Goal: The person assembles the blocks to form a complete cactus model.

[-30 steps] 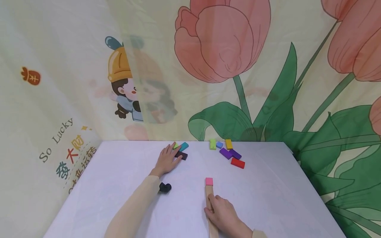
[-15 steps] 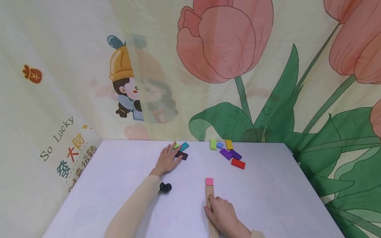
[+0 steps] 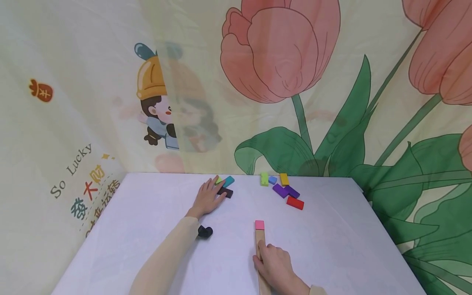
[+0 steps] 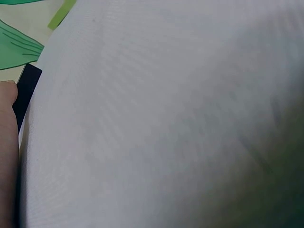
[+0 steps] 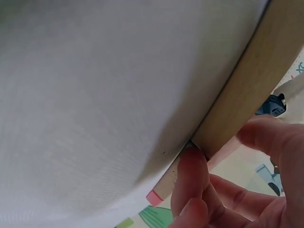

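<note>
At the table's far left, my left hand [image 3: 207,200] rests with fingers spread over a small group of blocks. Its thumb lies along the black block [image 3: 227,193], while the lime-green block [image 3: 218,180] and teal block [image 3: 229,181] show past the fingertips. The left wrist view shows the thumb touching the black block [image 4: 28,90]. In the front middle, my right hand [image 3: 276,264] grips a long wooden strip [image 3: 259,235] between thumb and fingers. A pink piece [image 3: 259,225] forms its far end. The strip's near end runs out of the head view.
Toward the back right lie a green block [image 3: 264,179], a blue block [image 3: 272,180], a yellow block [image 3: 284,179], purple blocks [image 3: 280,190] and a red block [image 3: 295,203]. A small black object [image 3: 205,232] sits beside the left sleeve. A printed curtain [image 3: 199,82] hangs behind the table.
Neither hand has visibly moved, and the blocks and strip keep their places. Only the head view has shifted very slightly.
</note>
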The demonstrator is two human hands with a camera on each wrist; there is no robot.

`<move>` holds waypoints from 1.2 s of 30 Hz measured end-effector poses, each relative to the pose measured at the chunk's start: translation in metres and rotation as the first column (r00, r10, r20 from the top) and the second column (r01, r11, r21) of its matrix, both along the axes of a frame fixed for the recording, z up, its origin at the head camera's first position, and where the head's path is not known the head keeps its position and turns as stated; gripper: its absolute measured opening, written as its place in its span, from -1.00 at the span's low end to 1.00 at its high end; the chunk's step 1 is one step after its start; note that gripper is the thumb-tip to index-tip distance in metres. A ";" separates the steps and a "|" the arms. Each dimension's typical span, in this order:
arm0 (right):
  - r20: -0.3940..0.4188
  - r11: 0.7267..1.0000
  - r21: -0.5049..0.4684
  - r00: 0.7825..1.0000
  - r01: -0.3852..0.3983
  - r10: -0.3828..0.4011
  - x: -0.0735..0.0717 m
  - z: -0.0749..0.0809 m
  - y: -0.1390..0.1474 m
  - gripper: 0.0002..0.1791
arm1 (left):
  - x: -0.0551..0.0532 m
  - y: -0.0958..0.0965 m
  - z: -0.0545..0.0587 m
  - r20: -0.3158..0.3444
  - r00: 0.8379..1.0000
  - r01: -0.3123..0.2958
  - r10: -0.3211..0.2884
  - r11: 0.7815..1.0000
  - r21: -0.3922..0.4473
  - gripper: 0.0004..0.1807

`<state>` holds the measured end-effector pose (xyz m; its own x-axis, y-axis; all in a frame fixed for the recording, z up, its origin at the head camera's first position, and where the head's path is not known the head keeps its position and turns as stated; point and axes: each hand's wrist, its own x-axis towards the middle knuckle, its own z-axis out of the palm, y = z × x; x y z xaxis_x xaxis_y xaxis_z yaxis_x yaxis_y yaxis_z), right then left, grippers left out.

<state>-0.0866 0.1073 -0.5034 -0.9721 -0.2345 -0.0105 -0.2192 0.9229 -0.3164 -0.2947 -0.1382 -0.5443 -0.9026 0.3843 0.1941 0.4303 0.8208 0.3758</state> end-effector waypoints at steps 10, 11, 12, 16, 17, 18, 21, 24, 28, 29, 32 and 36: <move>-0.010 1.000 0.025 1.000 0.001 -0.001 0.000 0.000 -0.001 -0.72 | -0.001 0.000 -0.001 0.017 1.000 0.000 0.000 1.000 -0.014 -0.34; -0.015 1.000 0.024 1.000 -0.001 0.002 0.001 0.001 -0.001 -0.72 | -0.002 0.000 -0.001 0.021 1.000 0.000 0.000 1.000 -0.019 -0.34; -0.021 1.000 0.023 1.000 -0.003 0.004 0.001 0.001 -0.001 -0.72 | -0.002 -0.001 -0.001 0.023 1.000 0.000 0.000 1.000 -0.018 -0.34; -0.025 1.000 0.020 1.000 0.000 0.000 0.001 0.001 -0.001 -0.72 | -0.002 -0.001 -0.001 0.025 1.000 0.000 0.000 1.000 -0.019 -0.34; -0.025 1.000 0.022 1.000 0.002 -0.002 0.001 0.001 -0.001 -0.72 | -0.002 -0.001 -0.001 0.026 1.000 0.001 0.000 1.000 -0.018 -0.34; -0.024 1.000 0.023 1.000 0.005 -0.004 0.001 0.001 -0.001 -0.72 | -0.002 -0.001 -0.001 0.028 1.000 0.000 0.001 1.000 -0.019 -0.34; -0.012 1.000 0.029 1.000 0.008 -0.008 0.000 0.001 -0.002 -0.73 | -0.002 -0.001 -0.001 0.029 1.000 0.001 -0.001 1.000 -0.018 -0.34; 0.004 1.000 0.024 1.000 0.010 -0.010 -0.001 0.002 -0.002 -0.75 | -0.001 0.000 -0.001 0.024 1.000 0.000 0.000 1.000 -0.021 -0.34; 0.023 1.000 0.005 1.000 0.014 -0.015 -0.002 0.002 -0.002 -0.76 | 0.000 0.000 -0.001 0.009 1.000 0.002 -0.002 1.000 -0.005 -0.35; 0.026 1.000 0.000 1.000 0.015 -0.015 -0.002 0.002 -0.002 -0.76 | 0.000 0.001 0.000 0.004 1.000 0.002 -0.002 1.000 0.001 -0.35; 0.025 1.000 -0.006 1.000 0.017 -0.017 -0.002 0.002 -0.002 -0.77 | -0.001 0.001 0.000 0.000 1.000 0.003 -0.003 1.000 0.004 -0.35; -0.027 1.000 0.015 1.000 0.016 -0.015 -0.001 0.001 -0.001 -0.73 | -0.001 0.001 0.000 -0.002 1.000 -0.002 0.002 1.000 -0.009 -0.35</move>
<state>-0.0873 0.1065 -0.5027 -0.9756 -0.2192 0.0118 -0.2128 0.9311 -0.2961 -0.2959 -0.1374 -0.5447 -0.9029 0.3845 0.1920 0.4294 0.8249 0.3676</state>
